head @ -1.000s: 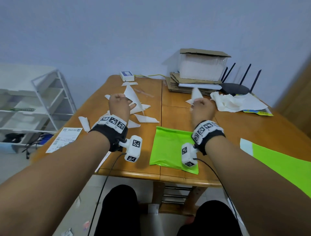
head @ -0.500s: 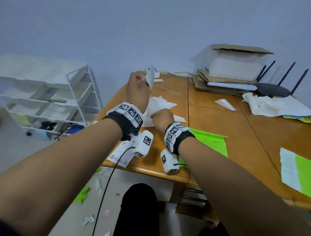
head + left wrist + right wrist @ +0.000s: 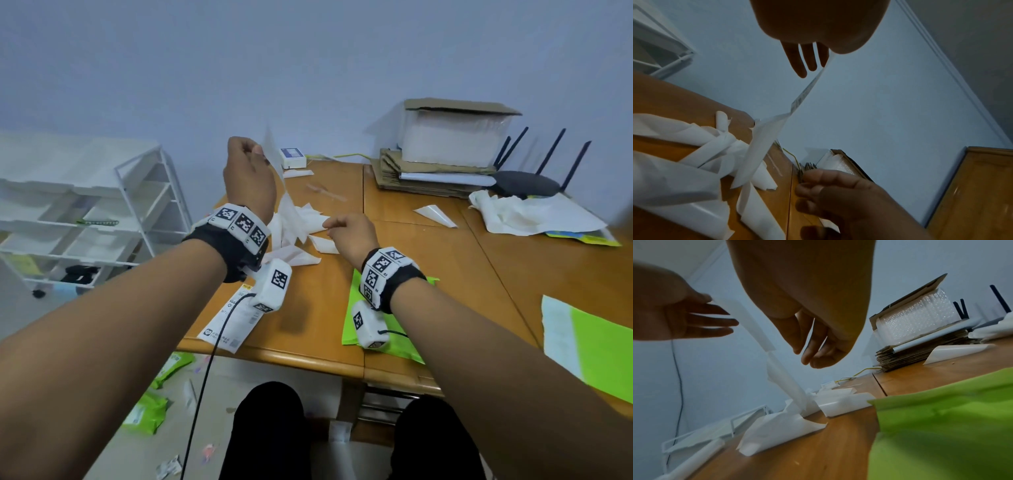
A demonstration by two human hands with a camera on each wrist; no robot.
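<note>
While the left hand pinches the paper strip aloft and the right hand hangs slack, empty, a tug could drag scraps off the tabletop's left edge.

dim, bluish light | soft shadows | wide-angle edge distortion | wrist views dark, motion-blurred
</note>
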